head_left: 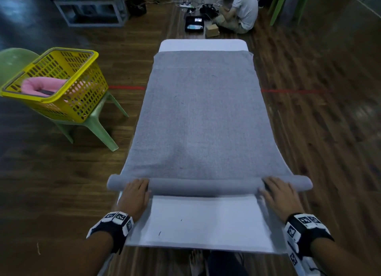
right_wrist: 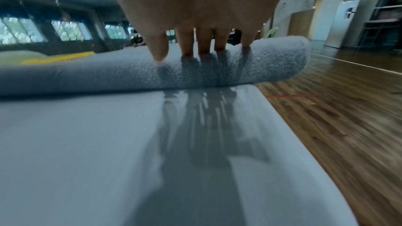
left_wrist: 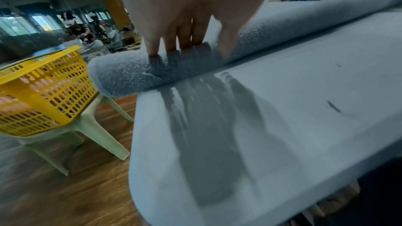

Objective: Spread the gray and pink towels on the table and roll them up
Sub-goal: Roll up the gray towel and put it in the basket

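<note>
The gray towel (head_left: 203,115) lies spread along the white table (head_left: 206,220), its near end wound into a roll (head_left: 206,185) across the table's width. My left hand (head_left: 135,190) rests flat on the roll's left part, fingers straight. My right hand (head_left: 278,191) rests the same way near the roll's right end. In the left wrist view the fingertips (left_wrist: 185,45) press into the roll (left_wrist: 135,73). The right wrist view shows straight fingers (right_wrist: 204,47) on top of the roll (right_wrist: 217,71). The pink towel (head_left: 41,86) sits rolled in the yellow basket (head_left: 82,102).
The yellow basket stands on a green chair (head_left: 99,127) left of the table. A person (head_left: 241,10) sits on the wooden floor beyond the table's far end, among cables and a box (head_left: 212,30). A grey shelf unit (head_left: 90,8) stands at far left.
</note>
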`<state>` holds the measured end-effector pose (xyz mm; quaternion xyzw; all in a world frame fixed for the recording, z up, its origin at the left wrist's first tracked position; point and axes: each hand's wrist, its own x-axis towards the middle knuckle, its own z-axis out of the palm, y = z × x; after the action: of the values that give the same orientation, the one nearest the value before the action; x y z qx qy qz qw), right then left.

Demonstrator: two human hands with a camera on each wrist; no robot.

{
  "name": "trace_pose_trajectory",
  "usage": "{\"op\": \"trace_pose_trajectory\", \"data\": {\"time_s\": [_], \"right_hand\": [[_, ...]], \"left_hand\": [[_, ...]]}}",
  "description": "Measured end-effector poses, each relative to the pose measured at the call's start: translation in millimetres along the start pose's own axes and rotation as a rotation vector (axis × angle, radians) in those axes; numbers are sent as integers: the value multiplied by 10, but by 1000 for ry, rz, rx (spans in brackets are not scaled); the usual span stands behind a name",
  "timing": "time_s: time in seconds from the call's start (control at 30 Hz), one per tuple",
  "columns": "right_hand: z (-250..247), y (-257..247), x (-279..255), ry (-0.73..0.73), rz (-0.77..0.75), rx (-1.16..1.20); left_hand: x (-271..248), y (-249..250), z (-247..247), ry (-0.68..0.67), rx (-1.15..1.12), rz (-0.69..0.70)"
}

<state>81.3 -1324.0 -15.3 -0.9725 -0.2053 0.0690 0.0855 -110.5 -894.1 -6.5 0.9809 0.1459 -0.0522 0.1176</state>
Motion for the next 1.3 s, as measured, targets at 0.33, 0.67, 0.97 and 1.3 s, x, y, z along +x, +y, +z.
{"op": "trace_pose_trajectory", "data": {"time_s": [0.33, 0.67, 0.97, 1.3], "right_hand": [[-26, -21, 82, -99, -2, -132], [125, -56, -21, -33, -65, -3], [-53, -49, 330, -74, 35, -6], [-194, -62, 377, -156, 20, -72]], "left_hand": [[-6, 1, -78, -79, 150, 7], [29, -64, -30, -130, 68, 35], [185, -28, -15, 3, 42, -36], [331, 60, -243, -61, 75, 3]]}}
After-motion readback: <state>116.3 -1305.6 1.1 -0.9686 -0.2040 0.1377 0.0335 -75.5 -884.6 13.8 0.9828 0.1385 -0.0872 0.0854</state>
